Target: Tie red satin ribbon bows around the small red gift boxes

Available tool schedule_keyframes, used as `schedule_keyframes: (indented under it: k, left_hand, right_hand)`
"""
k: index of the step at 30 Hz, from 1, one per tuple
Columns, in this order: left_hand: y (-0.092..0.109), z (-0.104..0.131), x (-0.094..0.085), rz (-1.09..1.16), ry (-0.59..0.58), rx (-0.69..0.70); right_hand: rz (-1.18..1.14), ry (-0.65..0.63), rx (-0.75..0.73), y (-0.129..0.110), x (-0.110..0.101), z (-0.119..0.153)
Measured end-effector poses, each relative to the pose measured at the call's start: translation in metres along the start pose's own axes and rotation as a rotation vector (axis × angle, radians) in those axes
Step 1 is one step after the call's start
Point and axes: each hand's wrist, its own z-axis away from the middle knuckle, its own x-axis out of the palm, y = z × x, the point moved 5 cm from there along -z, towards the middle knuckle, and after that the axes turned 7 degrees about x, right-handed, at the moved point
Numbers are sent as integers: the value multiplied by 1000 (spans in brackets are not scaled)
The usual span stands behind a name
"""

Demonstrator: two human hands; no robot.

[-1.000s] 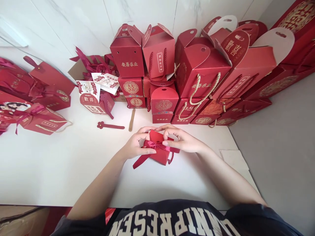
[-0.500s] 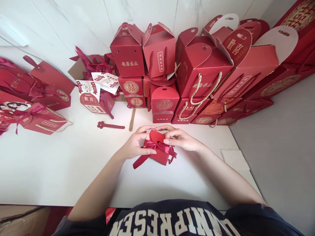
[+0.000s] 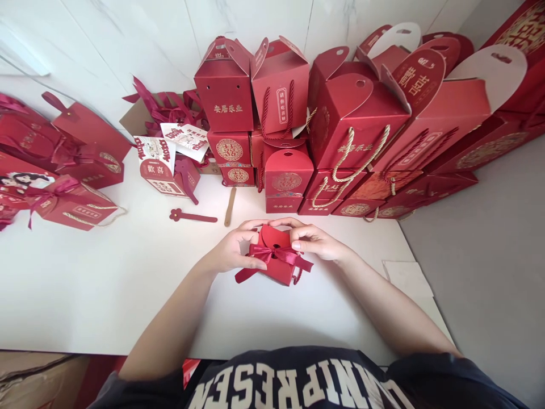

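A small red gift box [image 3: 276, 274] is held between my hands above the white table, its rounded flap facing up. Across its front runs a dark red satin ribbon [image 3: 286, 255] tied in a bow, with one tail out to the left and another to the right. My left hand [image 3: 235, 248] grips the box's left side, thumb low by the bow and fingers behind. My right hand [image 3: 318, 241] is curled round the upper right side, its thumb by the flap and bow. The fingertips behind the box are partly hidden.
Stacked red gift boxes [image 3: 287, 176] with rope handles line the wall. A flower-ended red strap [image 3: 193, 217] and a brown strip [image 3: 230, 207] lie ahead. Further left stand a small box [image 3: 164, 184] and ribboned boxes [image 3: 80, 211]. White paper [image 3: 407, 278] lies at right.
The bow looks wider, and its left tail sits higher and shorter. My right thumb has shifted slightly right. Both hands stay on the box; the view has moved slightly.
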Motion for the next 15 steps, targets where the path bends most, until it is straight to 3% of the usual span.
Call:
schedule_keyframes:
  k: [8, 15]
  left_hand:
    - [-29, -3, 0, 350, -19, 21]
    - [-32, -2, 3, 446, -14, 26]
  right_hand:
    - [-66, -11, -77, 3, -1, -1]
    - [-47, -9, -99, 5, -2, -1]
